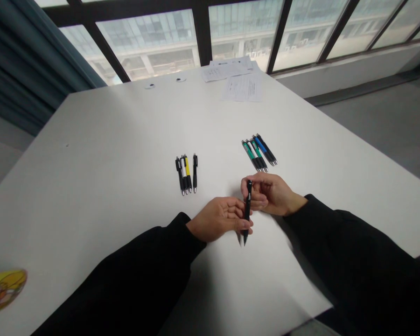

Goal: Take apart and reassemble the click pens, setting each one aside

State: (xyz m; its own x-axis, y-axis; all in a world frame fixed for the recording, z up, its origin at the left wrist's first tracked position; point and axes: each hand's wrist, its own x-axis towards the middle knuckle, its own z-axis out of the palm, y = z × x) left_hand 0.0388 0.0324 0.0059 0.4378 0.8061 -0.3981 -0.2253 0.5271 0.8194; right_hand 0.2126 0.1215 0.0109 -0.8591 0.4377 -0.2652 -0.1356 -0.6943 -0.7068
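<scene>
Head view: Left hand and right hand, fingers partly curled, pinch one black pen. More pens lie on the table.

Printed papers near dark-framed windows, blue-grey curtain, partly visible yellow illustrated item.

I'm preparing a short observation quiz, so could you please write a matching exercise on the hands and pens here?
1. Left hand
2. Yellow pen
3. Right hand
4. Blue pen

A. In the right pen group
B. Nearer the held pen's tip
C. In the left pen group
D. At the held pen's blunt end

Pairs: 1-B, 2-C, 3-D, 4-A
</scene>
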